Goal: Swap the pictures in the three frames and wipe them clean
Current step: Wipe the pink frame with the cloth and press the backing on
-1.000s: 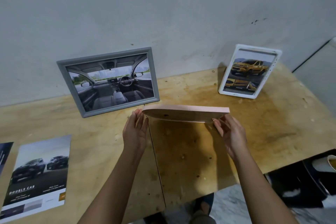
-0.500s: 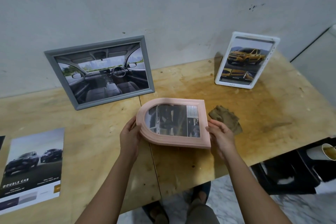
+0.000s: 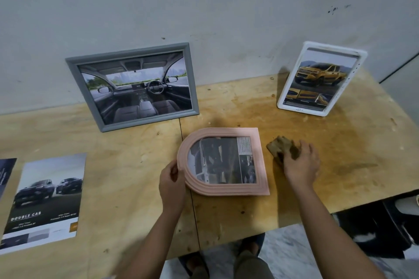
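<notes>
A stained plywood tabletop (image 3: 351,154) stood against a scuffed grey plaster wall (image 3: 204,2), with pale marbled floor (image 3: 290,253) below (beside it a black shape (image 3: 374,233), unclear).

A surface (image 3: 340,176) set against a wall (image 3: 204,7), seen from above.
The flat frame (image 3: 223,161) lies at centre, with the cloth (image 3: 280,146) just right of it. Behind them, the landscape frame (image 3: 133,86) stands at upper left against the wall and the portrait frame (image 3: 322,79) at upper right. One print (image 3: 45,199) lies lower left, another at the picture's left edge.

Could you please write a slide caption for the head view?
Left hand holds pink frame by its arched end; right hand grips brown cloth beside it.
</notes>
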`<control>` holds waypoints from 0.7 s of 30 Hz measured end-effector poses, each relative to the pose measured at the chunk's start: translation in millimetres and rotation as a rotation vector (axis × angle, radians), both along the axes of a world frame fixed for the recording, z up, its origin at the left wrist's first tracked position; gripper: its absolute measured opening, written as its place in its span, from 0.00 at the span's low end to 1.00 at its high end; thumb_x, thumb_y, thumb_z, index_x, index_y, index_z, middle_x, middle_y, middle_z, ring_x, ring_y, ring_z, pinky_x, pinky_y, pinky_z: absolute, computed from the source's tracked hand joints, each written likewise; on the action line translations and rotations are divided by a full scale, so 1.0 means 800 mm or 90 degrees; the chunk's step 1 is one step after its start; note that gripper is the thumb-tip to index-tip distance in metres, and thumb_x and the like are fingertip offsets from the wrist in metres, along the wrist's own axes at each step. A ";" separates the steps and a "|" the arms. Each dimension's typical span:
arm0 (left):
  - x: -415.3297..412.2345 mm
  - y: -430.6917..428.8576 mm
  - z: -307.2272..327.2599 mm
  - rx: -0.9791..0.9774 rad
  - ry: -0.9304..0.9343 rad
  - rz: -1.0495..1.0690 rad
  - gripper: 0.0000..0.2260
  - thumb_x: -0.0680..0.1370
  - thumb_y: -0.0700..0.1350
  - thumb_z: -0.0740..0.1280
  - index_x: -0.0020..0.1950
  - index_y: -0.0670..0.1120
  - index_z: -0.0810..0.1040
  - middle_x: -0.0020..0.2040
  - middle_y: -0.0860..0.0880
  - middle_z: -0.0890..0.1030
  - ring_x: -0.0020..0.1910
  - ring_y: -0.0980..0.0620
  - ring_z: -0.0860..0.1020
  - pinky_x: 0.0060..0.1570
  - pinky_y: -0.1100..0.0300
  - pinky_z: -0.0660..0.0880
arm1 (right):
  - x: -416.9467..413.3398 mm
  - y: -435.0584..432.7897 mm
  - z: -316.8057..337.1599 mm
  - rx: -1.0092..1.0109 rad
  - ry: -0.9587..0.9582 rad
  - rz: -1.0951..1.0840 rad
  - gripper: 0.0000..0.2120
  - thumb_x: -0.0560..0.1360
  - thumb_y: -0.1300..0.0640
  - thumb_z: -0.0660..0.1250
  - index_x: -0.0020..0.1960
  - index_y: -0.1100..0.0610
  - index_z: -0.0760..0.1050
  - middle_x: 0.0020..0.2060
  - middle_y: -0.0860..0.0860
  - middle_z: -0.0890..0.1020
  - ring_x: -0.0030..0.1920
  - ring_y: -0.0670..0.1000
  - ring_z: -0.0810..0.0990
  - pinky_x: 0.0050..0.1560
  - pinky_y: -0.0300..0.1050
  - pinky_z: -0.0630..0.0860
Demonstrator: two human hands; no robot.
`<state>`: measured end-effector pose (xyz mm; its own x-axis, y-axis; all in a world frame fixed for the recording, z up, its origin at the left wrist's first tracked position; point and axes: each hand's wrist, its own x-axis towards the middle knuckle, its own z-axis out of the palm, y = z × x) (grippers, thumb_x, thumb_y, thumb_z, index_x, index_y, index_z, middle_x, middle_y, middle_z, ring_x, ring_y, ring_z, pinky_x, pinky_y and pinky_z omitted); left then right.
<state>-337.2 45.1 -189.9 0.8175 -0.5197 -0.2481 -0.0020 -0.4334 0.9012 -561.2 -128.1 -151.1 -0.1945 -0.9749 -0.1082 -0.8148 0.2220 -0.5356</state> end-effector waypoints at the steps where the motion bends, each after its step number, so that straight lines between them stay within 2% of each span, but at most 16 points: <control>1: 0.000 0.002 -0.002 0.010 -0.030 -0.015 0.11 0.78 0.44 0.64 0.59 0.49 0.77 0.52 0.50 0.77 0.51 0.52 0.75 0.50 0.57 0.75 | -0.003 -0.005 -0.004 0.044 0.003 -0.005 0.27 0.77 0.51 0.64 0.73 0.54 0.61 0.73 0.56 0.61 0.72 0.60 0.57 0.69 0.61 0.56; 3: -0.001 0.005 -0.003 0.028 -0.066 -0.025 0.10 0.78 0.43 0.64 0.58 0.48 0.77 0.50 0.50 0.75 0.49 0.54 0.73 0.44 0.66 0.70 | -0.006 -0.011 -0.013 0.109 0.009 -0.024 0.31 0.75 0.49 0.66 0.73 0.57 0.58 0.71 0.59 0.63 0.71 0.63 0.60 0.68 0.61 0.60; 5: -0.001 0.007 -0.002 0.026 -0.081 -0.027 0.08 0.78 0.42 0.65 0.56 0.48 0.78 0.49 0.49 0.75 0.46 0.55 0.74 0.42 0.68 0.69 | -0.006 -0.016 -0.021 0.142 0.032 -0.068 0.31 0.73 0.47 0.69 0.69 0.61 0.64 0.66 0.62 0.69 0.67 0.64 0.65 0.66 0.61 0.64; 7: 0.000 0.007 -0.001 0.024 -0.079 -0.015 0.08 0.77 0.40 0.66 0.55 0.47 0.79 0.47 0.50 0.77 0.45 0.54 0.75 0.41 0.68 0.69 | -0.004 -0.019 -0.024 0.162 0.018 -0.099 0.27 0.71 0.46 0.71 0.61 0.63 0.72 0.58 0.62 0.76 0.60 0.64 0.72 0.61 0.59 0.70; 9: 0.006 0.006 -0.001 0.028 -0.052 0.010 0.09 0.76 0.40 0.67 0.56 0.43 0.79 0.47 0.48 0.79 0.46 0.51 0.77 0.42 0.66 0.71 | 0.003 -0.017 -0.022 0.160 -0.017 -0.094 0.18 0.70 0.48 0.72 0.52 0.60 0.77 0.50 0.60 0.80 0.54 0.63 0.76 0.55 0.55 0.74; 11: 0.009 0.005 -0.001 0.038 -0.029 -0.003 0.10 0.76 0.40 0.68 0.56 0.42 0.79 0.46 0.48 0.80 0.45 0.51 0.78 0.42 0.68 0.71 | 0.008 -0.017 -0.021 0.128 -0.053 -0.083 0.09 0.69 0.51 0.71 0.42 0.56 0.77 0.45 0.60 0.80 0.50 0.63 0.77 0.49 0.54 0.75; 12: 0.008 0.004 -0.001 0.047 -0.030 -0.023 0.10 0.76 0.41 0.68 0.57 0.42 0.78 0.45 0.48 0.80 0.44 0.53 0.78 0.41 0.70 0.70 | 0.009 -0.018 -0.018 0.111 -0.094 -0.077 0.08 0.70 0.52 0.70 0.41 0.56 0.74 0.45 0.60 0.79 0.49 0.63 0.77 0.44 0.51 0.75; 14: 0.006 0.003 -0.002 0.055 -0.057 -0.067 0.11 0.76 0.41 0.67 0.58 0.43 0.78 0.47 0.48 0.80 0.44 0.54 0.77 0.40 0.72 0.69 | 0.013 -0.022 -0.006 0.090 -0.216 -0.102 0.06 0.74 0.57 0.65 0.46 0.59 0.70 0.45 0.58 0.76 0.47 0.59 0.75 0.38 0.46 0.69; 17: 0.009 0.004 -0.005 0.056 -0.077 -0.093 0.14 0.77 0.42 0.67 0.62 0.44 0.76 0.51 0.46 0.78 0.46 0.54 0.76 0.42 0.72 0.69 | 0.025 -0.035 0.013 0.053 -0.384 -0.176 0.10 0.78 0.60 0.61 0.57 0.57 0.63 0.50 0.55 0.71 0.51 0.54 0.73 0.49 0.47 0.71; 19: 0.012 0.005 -0.005 0.066 -0.088 -0.100 0.15 0.77 0.43 0.66 0.63 0.43 0.76 0.50 0.46 0.77 0.45 0.55 0.75 0.42 0.72 0.68 | 0.035 -0.044 0.021 0.052 -0.472 -0.202 0.15 0.78 0.60 0.61 0.63 0.55 0.62 0.54 0.54 0.72 0.54 0.53 0.74 0.55 0.47 0.74; 21: 0.014 0.000 0.000 0.073 -0.112 -0.115 0.15 0.78 0.45 0.65 0.63 0.44 0.75 0.50 0.48 0.74 0.46 0.54 0.74 0.41 0.73 0.67 | 0.045 -0.049 0.025 0.050 -0.498 -0.200 0.20 0.78 0.60 0.61 0.69 0.54 0.62 0.58 0.53 0.74 0.57 0.53 0.76 0.59 0.49 0.74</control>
